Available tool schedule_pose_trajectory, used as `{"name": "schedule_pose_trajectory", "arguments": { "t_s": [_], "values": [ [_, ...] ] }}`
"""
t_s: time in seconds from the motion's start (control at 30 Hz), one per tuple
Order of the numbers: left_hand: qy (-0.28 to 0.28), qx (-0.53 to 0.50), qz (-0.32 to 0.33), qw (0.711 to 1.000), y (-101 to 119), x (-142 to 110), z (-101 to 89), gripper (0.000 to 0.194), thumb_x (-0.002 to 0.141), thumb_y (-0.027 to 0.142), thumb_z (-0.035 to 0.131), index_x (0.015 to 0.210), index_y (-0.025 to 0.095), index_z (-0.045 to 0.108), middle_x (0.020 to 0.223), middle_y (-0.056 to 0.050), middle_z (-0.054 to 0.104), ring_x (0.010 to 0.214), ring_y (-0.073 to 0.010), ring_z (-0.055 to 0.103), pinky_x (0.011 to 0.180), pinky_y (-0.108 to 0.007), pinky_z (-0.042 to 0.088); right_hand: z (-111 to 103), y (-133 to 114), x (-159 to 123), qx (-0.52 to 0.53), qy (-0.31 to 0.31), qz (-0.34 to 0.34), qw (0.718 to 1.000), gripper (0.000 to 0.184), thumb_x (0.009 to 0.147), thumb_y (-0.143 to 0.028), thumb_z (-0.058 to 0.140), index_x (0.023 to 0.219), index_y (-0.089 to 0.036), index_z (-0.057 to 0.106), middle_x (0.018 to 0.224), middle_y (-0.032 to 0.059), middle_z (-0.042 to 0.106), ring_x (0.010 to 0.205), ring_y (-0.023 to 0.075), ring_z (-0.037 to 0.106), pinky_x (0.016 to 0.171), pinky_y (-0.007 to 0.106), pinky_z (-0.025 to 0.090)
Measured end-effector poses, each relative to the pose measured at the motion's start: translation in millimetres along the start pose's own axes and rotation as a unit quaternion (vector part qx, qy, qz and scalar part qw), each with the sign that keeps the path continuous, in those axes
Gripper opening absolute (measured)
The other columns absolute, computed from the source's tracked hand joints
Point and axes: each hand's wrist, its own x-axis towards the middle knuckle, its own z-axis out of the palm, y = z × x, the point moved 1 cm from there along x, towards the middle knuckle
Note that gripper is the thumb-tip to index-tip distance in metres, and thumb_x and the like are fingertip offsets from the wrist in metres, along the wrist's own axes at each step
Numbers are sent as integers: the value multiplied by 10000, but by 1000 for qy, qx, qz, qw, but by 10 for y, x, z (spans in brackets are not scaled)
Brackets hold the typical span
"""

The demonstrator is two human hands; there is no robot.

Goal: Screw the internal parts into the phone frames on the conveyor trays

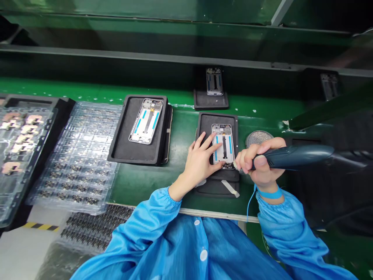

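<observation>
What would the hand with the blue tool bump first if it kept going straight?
The right hand would probably meet the phone frame first, near its lower corner; depth is hard to judge.

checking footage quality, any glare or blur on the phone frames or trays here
Head view: glare streaks the clear plastic trays at left; the nearest phone frame looks sharp; wide-angle distortion slants the metal rail at top.
</observation>
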Motion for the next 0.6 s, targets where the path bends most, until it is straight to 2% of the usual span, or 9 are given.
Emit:
{"name": "schedule_pose_trajectory", "arguments": {
  "t_s": [0.27,0.43,0.6],
  "values": [
    [19,-9,12,1000,-13,-7,45,700,1041,437,971,1702,311,778,2000,-74,473,1930,-447,319,1510,-741,429,6,2,-30,-29,7,4,1000,278,1205,-457,787,1154,-334,543,664,-126,543,365,132,407,377,281,491],
    [18,-9,15,1000,-18,-12,59,701,1045,436,967,1707,302,778,2004,-66,467,1930,-453,317,1514,-741,424,8,-18,-50,8,12,7,1000,224,1172,-390,847,1172,-311,637,688,-103,614,391,142,464,388,306,508],
    [24,-5,14,1000,-19,-11,82,704,1035,420,969,1707,325,778,2003,-56,470,1929,-449,320,1508,-747,434,7,-37,-75,32,15,35,999,201,1153,-407,878,1183,-320,699,697,-96,652,417,149,491,420,315,528]
  ]
}}
